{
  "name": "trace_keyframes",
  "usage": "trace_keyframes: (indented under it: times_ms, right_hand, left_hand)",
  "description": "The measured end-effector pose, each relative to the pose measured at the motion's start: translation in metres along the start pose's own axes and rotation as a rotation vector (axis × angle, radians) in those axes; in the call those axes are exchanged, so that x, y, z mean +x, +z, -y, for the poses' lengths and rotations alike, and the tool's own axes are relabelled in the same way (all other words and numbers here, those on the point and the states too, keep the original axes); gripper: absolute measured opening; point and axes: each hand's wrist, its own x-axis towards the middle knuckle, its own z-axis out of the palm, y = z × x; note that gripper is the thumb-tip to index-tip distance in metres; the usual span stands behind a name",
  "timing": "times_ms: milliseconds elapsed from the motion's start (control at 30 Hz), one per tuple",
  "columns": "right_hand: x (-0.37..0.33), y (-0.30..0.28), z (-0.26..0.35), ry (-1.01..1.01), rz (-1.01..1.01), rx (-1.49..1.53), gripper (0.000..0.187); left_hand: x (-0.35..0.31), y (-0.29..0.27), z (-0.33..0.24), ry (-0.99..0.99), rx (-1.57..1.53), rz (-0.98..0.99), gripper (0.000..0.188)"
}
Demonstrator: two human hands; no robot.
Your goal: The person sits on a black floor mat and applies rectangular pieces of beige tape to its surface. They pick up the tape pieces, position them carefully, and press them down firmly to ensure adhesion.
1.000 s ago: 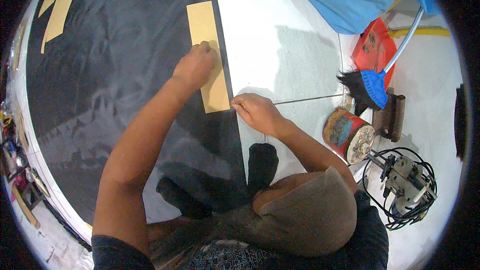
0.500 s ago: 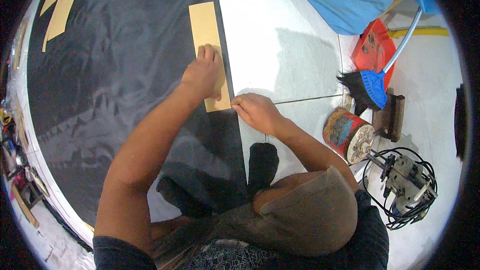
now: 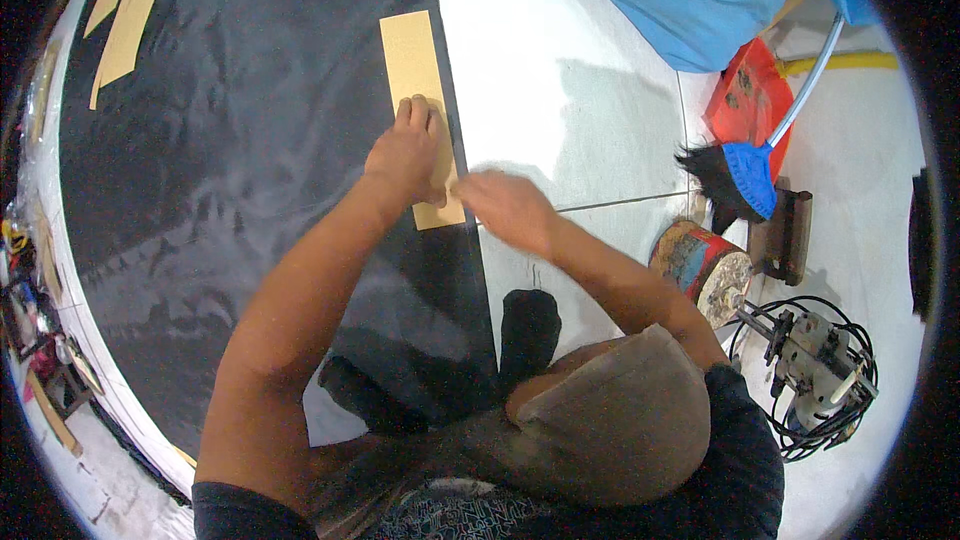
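A tan rectangular strip like cardboard (image 3: 408, 55) lies flat on a large black sheet (image 3: 250, 130), close to the sheet's right edge. My left hand (image 3: 405, 152) presses down on the lower half of this strip, its fingers stretched forward and the thumb spread toward the lower end. At the strip's right edge, just above its lower corner, is my right hand (image 3: 512, 210). Its fingers are pinched together and slightly blurred. Whatever sits between those fingertips is too small to make out.
More tan strips (image 3: 140, 15) lie at the sheet's far left. White floor tiles (image 3: 530, 70) border the sheet on the right. A blue broom (image 3: 748, 180), a red dustpan (image 3: 755, 95), a stained can (image 3: 700, 270) and a corded machine (image 3: 815, 360) stand farther right. Blue cloth (image 3: 680, 0) hangs far right.
My right hand has moved up and slightly left, from the strip's lower right corner along its right edge. My left hand stays on the strip. The whole view has shifted slightly.
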Motion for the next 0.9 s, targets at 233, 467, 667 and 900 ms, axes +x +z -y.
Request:
trace_keyframes:
  times_ms: [233,467,667,900]
  right_hand:
    - [-0.005,-0.009,-0.016,0.129,-0.336,0.179,0.019]
    - [0.011,-0.014,-0.077,0.356,-0.424,-0.243,0.021]
    - [0.007,-0.013,-0.074,0.391,-0.407,-0.129,0.020]
    - [0.006,-0.015,-0.078,0.368,-0.449,-0.134,0.020]
  left_hand:
    - [-0.002,0.003,0.002,0.038,-0.024,-0.072,0.125]
    - [0.061,-0.015,0.096,0.039,-0.041,-0.239,0.128]
    - [0.143,-0.058,0.142,-0.124,-0.074,-0.219,0.136]
    - [0.142,-0.092,0.139,-0.123,-0.059,-0.183,0.127]
